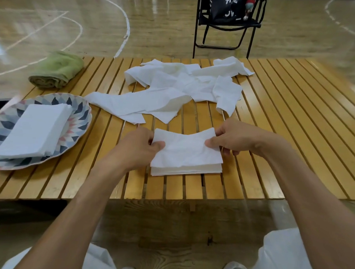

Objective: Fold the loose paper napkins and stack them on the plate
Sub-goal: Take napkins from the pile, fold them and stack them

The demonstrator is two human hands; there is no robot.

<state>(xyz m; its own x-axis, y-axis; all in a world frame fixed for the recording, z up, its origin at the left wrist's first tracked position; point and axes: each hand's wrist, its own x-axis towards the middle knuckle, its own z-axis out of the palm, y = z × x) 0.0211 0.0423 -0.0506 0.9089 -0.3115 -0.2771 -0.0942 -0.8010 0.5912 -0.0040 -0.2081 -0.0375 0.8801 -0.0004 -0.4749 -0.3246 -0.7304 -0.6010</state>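
Note:
A white paper napkin [185, 149] lies partly folded at the middle front of the slatted table, over a small pile of folded napkins [186, 169]. My left hand [141, 148] pinches its left edge between thumb and fingers. My right hand [235, 139] pinches its right edge the same way. A heap of loose, crumpled napkins [174, 88] spreads across the far middle of the table. At the left stands a patterned plate [80, 119] bearing a neat stack of folded napkins [35, 129].
A rolled green towel [57, 69] lies at the table's far left corner. Behind the wooden slatted table [293, 128] stands a black folding chair [226, 25] with a dark bag on it. My knees in white trousers [285, 256] show below the table's front edge.

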